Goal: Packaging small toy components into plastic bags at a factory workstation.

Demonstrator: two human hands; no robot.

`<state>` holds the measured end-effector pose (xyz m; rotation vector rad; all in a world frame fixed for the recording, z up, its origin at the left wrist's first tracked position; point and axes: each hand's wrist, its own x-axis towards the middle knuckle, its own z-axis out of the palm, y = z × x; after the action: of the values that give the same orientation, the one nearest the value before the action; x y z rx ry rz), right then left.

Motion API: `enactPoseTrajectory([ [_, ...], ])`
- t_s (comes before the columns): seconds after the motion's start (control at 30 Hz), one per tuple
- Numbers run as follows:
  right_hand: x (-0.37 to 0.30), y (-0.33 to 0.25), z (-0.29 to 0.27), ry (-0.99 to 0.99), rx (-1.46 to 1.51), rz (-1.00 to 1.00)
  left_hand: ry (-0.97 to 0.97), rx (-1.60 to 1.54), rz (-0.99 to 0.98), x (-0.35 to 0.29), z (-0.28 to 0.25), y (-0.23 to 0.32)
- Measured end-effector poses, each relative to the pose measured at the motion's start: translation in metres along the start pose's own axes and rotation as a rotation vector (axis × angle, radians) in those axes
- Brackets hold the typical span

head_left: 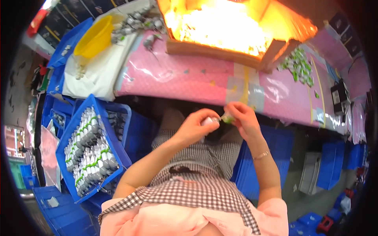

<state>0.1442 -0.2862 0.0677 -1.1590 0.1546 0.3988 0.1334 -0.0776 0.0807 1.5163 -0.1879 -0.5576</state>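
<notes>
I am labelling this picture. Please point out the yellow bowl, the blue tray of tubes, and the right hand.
yellow bowl (95, 36), head view, inner wall.
blue tray of tubes (118, 151), head view, right rim.
right hand (243, 117), head view, back of hand.

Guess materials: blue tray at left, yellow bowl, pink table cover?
Blue tray: looks like rigid moulded plastic, matte, with straight thin walls. Yellow bowl: likely plastic, smooth and slightly glossy, uniform colour. Pink table cover: seems a glossy plastic film or sheet; it shows glare streaks, wrinkles and taped seams.
</notes>
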Motion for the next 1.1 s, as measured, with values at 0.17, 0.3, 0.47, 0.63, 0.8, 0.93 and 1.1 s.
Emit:
enactPoseTrajectory([
  [0.17, 0.001, 0.015, 0.041, 0.133, -0.214, -0.313, 0.183, -0.130, -0.016, -0.024, 0.003, 0.003],
  [0.3, -0.002, 0.016, 0.050, 0.049, -0.167, -0.375, 0.191, -0.132, 0.028, -0.026, 0.001, -0.002],
  [0.47, -0.006, 0.023, 0.052, 0.045, -0.164, -0.391, 0.214, 0.088, 0.032, -0.030, -0.001, -0.007],
  [0.63, -0.006, 0.018, 0.057, -0.050, -0.218, -0.288, 0.233, 0.086, 0.040, -0.034, -0.013, -0.018],
  [0.8, 0.003, 0.008, 0.059, -0.183, -0.885, -0.800, 0.268, -0.067, 0.072, -0.039, -0.019, -0.020],
  [0.93, -0.003, 0.015, 0.068, -0.060, -0.994, -0.887, 0.288, -0.103, 0.053, -0.046, -0.019, -0.019],
  [1.1, -0.006, 0.033, 0.076, 0.046, -0.371, -0.447, 0.350, -0.069, 0.167, -0.050, -0.012, -0.027],
])
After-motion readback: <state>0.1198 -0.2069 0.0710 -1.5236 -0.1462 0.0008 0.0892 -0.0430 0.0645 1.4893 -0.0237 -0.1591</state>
